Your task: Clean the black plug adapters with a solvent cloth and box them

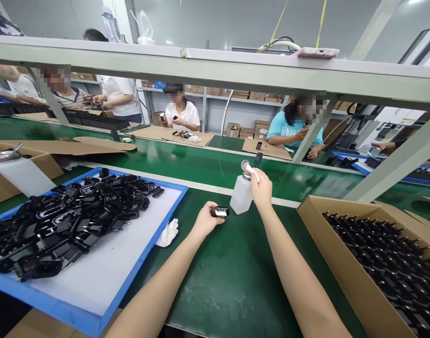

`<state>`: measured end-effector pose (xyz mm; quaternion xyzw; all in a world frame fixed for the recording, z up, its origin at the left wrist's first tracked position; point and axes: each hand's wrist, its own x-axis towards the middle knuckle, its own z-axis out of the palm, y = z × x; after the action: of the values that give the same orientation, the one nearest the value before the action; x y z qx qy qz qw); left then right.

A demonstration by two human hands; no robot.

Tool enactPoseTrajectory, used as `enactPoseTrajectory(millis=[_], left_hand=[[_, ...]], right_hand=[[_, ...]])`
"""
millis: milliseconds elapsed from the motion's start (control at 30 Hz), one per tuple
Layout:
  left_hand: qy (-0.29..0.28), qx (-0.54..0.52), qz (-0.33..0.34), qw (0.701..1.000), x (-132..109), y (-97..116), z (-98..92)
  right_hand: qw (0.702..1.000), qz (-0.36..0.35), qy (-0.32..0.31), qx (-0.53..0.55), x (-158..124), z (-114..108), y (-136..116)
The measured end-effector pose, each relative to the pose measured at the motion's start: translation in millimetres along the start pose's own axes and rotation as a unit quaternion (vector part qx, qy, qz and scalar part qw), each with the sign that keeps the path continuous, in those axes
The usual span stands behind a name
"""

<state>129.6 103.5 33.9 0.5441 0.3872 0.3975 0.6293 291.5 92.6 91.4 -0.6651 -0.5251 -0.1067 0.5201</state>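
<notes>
My left hand is closed around a small black part with a shiny face, held just above the green table. My right hand pinches a small white wipe and presses it on the metal top of a white pump bottle that stands upright on the table. The two hands are close together, with the bottle between them and slightly behind.
A blue-edged tray at left carries a heap of black plug parts. A crumpled white cloth lies beside it. A cardboard box of black parts stands at right. Another pump bottle is far left. Several people work across the conveyor.
</notes>
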Motion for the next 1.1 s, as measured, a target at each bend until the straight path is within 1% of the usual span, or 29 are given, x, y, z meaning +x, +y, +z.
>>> enactPoseTrajectory(millis=[433,500,567,667,733,867,967,1033,1100], left_hand=[[0.005,-0.002,0.006,1.000,4,-6,-2.2],[0.007,-0.003,0.007,1.000,5,-7,-2.7],[0.008,-0.004,0.008,1.000,5,-7,-3.2],[0.009,-0.005,0.007,1.000,5,-7,-3.3],[0.009,-0.005,0.007,1.000,4,-6,-3.0],[0.014,-0.006,0.010,1.000,4,-6,-2.5],[0.017,-0.009,0.009,1.000,3,-6,-2.9],[0.018,-0.013,0.008,1.000,3,-6,-3.4],[0.021,-0.019,0.007,1.000,3,-5,-3.8]], right_hand=[[0.999,-0.037,0.015,-0.029,0,0,0],[0.998,-0.046,0.010,-0.036,0,0,1],[0.997,-0.070,-0.015,-0.031,2,-2,3],[0.992,-0.107,-0.070,0.010,5,-9,8],[0.988,-0.112,-0.096,0.033,8,-13,11],[0.988,-0.088,-0.116,0.055,10,-16,18],[0.990,-0.061,-0.093,0.082,9,-12,18],[0.990,-0.021,-0.075,0.120,7,-8,15],[0.980,0.051,-0.058,0.185,7,-5,11]])
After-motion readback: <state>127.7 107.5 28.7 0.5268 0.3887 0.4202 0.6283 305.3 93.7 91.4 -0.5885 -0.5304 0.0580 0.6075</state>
